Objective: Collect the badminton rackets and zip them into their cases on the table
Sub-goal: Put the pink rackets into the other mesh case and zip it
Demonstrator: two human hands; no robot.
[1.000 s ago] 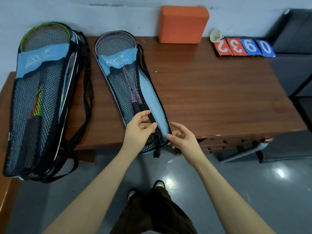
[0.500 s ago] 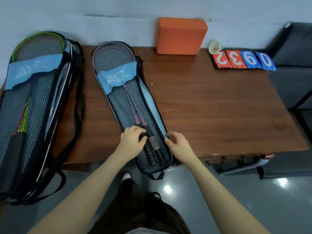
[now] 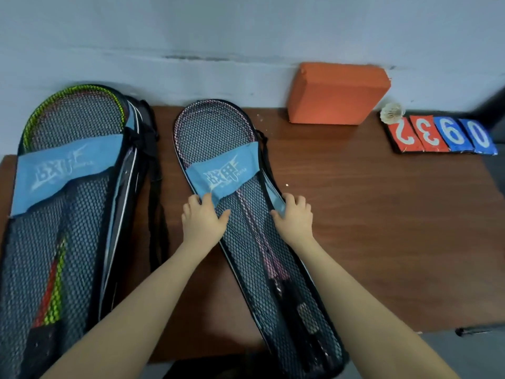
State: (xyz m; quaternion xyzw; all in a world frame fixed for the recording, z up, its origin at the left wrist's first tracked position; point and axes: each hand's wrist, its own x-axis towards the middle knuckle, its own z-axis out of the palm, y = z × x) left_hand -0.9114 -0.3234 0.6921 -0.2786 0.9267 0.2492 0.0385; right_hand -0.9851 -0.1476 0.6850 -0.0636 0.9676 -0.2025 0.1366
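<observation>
On a dark wooden table (image 3: 369, 214) against a pale wall, number cards (image 3: 442, 135) read 2, 3, 9, 0, while the left hand (image 3: 203, 220) and right hand (image 3: 293, 217) press flat, fingers spread, on the middle mesh racket case (image 3: 246, 214), a second case (image 3: 62, 201) lying left.

Single head-worn view, looking forward and steeply down.

The wide-angle camera sits close above the brown wooden table (image 3: 382, 228), facing the pale wall behind it; both bare forearms reach in from the bottom edge, and the frame's edges bow outward. No second view overlaps.
</observation>
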